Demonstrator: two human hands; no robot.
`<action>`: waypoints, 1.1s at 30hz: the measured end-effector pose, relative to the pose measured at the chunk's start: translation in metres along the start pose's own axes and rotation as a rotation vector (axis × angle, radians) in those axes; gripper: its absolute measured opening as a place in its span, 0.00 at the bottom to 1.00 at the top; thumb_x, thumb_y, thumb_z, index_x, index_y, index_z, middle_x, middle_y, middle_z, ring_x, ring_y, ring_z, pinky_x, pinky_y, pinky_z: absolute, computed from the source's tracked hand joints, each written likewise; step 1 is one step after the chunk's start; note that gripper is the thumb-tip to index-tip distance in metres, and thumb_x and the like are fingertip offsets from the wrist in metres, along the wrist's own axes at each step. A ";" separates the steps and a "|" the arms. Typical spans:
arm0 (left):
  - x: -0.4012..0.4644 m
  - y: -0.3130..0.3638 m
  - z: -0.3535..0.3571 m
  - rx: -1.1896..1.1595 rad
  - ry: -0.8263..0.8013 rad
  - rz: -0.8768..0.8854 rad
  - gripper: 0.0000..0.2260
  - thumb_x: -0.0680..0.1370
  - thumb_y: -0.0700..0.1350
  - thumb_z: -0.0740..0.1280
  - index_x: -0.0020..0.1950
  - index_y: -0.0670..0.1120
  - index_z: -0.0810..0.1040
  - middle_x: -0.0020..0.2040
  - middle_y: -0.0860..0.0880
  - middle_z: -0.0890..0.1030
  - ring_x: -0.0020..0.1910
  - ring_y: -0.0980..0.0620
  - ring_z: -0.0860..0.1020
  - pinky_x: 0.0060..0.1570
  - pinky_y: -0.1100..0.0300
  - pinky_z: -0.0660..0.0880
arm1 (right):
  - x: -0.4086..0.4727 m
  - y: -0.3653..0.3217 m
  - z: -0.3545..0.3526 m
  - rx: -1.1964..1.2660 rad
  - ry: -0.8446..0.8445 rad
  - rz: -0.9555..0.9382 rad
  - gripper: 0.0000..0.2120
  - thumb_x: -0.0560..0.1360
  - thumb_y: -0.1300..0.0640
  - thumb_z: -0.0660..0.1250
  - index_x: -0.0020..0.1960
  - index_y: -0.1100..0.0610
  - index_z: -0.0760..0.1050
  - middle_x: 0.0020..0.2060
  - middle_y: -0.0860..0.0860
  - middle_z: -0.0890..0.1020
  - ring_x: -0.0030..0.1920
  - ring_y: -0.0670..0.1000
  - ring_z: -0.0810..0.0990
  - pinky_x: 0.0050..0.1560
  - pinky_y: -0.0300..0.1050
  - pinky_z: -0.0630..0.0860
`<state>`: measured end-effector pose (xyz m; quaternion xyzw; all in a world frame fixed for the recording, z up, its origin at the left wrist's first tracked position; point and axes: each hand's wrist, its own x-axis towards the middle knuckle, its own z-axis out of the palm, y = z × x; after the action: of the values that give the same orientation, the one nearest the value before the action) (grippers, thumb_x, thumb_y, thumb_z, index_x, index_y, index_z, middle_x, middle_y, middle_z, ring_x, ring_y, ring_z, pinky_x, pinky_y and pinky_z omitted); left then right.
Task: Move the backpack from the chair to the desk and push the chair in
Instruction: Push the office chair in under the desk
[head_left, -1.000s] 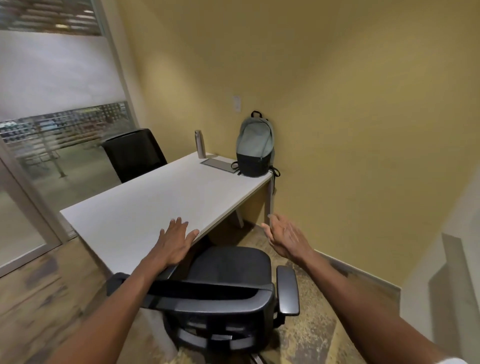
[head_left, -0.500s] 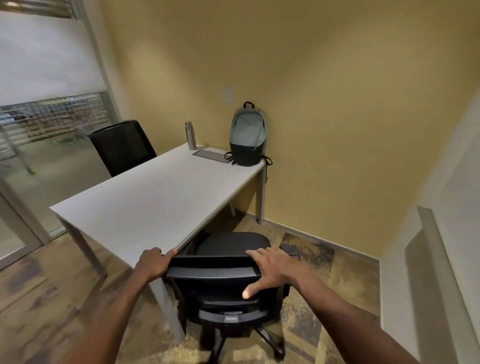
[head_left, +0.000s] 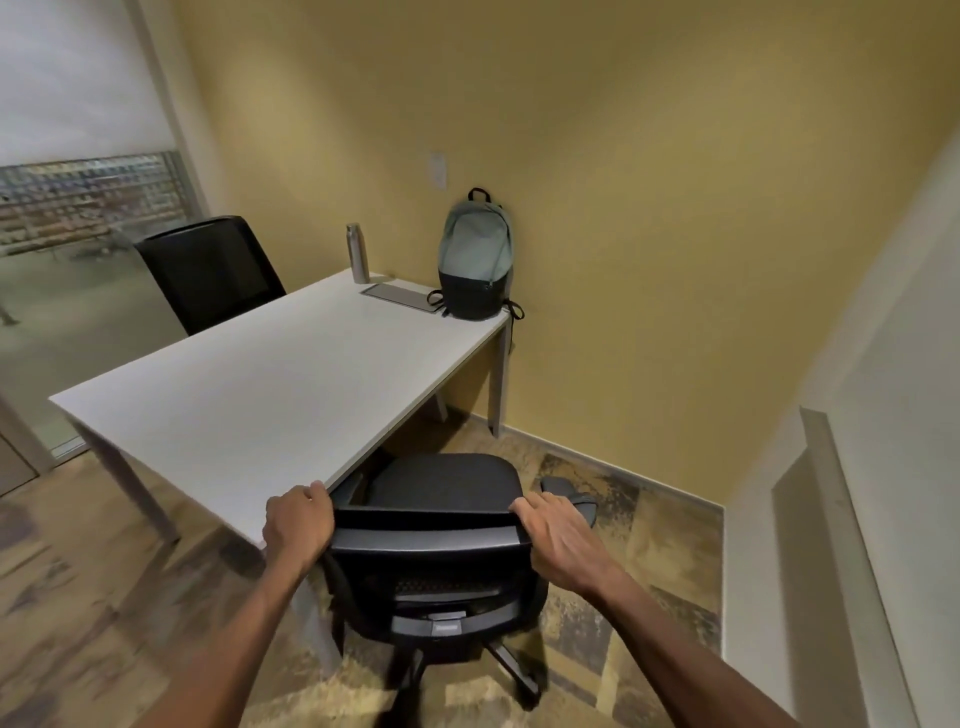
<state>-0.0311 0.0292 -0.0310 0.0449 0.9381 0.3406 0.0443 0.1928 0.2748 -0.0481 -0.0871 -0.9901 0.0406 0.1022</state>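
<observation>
Yellow walls corner the white tabletop (head_left: 270, 395) where the backpack (head_left: 475, 257) stands; both hands, left (head_left: 297, 526) and right (head_left: 558, 540), grip the chair (head_left: 431, 540) back.

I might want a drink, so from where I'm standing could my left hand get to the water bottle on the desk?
Probably not. The water bottle stands at the desk's far end by the wall, and the left hand grips the chair back at the near corner. The desktop between is bare, but you'd likely need to walk round.

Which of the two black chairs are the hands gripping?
The near chair, at the desk's right side; left hand and right hand grip its backrest. The other chair stands untouched beyond the desk.
</observation>
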 end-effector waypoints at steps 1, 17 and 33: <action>-0.005 0.005 0.004 -0.031 0.027 0.008 0.23 0.83 0.47 0.52 0.48 0.33 0.80 0.52 0.31 0.79 0.49 0.36 0.75 0.51 0.46 0.71 | 0.001 0.008 0.001 0.005 0.005 0.007 0.12 0.73 0.65 0.58 0.53 0.54 0.70 0.45 0.50 0.75 0.45 0.53 0.71 0.50 0.49 0.69; -0.046 0.115 0.124 0.142 0.038 0.223 0.20 0.82 0.54 0.57 0.46 0.45 0.84 0.62 0.45 0.80 0.74 0.42 0.64 0.76 0.42 0.48 | 0.031 0.188 -0.021 -0.045 -0.066 0.032 0.19 0.73 0.55 0.47 0.56 0.50 0.73 0.49 0.50 0.80 0.51 0.54 0.79 0.51 0.48 0.68; -0.020 0.204 0.182 0.563 -0.012 0.622 0.48 0.58 0.86 0.45 0.54 0.51 0.79 0.45 0.52 0.81 0.45 0.50 0.77 0.46 0.56 0.73 | 0.087 0.271 -0.023 0.225 -0.025 0.852 0.27 0.77 0.75 0.50 0.74 0.74 0.47 0.69 0.84 0.43 0.73 0.81 0.48 0.69 0.66 0.62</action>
<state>0.0200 0.2982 -0.0380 0.3382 0.9360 0.0679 -0.0694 0.1584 0.5583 -0.0352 -0.4756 -0.8563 0.1878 0.0732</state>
